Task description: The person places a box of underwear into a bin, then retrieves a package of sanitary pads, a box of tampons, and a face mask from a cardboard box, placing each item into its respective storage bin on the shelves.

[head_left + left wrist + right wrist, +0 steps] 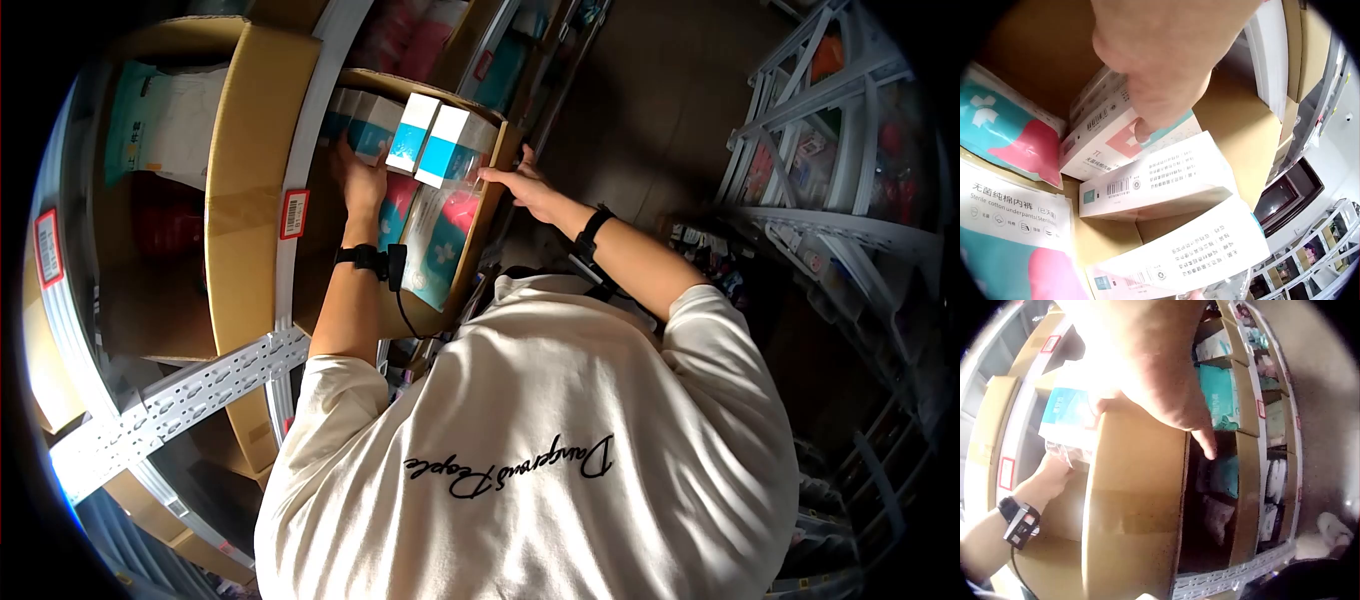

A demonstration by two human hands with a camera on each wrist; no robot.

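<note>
In the head view my left hand (pixel 362 188) reaches into a cardboard bin (pixel 505 150) and holds a white-and-teal carton (pixel 375 125) in the back row. The left wrist view shows one digit bent against the face of this carton (pixel 1110 134); the other fingers are hidden. Two more cartons, a nearer one (pixel 455 145) and a middle one (pixel 412 132), stand tilted beside it. My right hand (pixel 535 190) straddles the bin's side wall, thumb stretched inward at the nearer carton, a finger (pixel 1207 445) extended on the outer side.
Teal-and-pink packs of sterile cotton underpants (pixel 1013 237) lie in the same bin. Another cardboard bin (pixel 235 190) with a teal-and-white pack (pixel 165 120) stands to the left on the metal shelf frame (pixel 180 395). A second rack (pixel 840 220) stands across the aisle (pixel 640 110).
</note>
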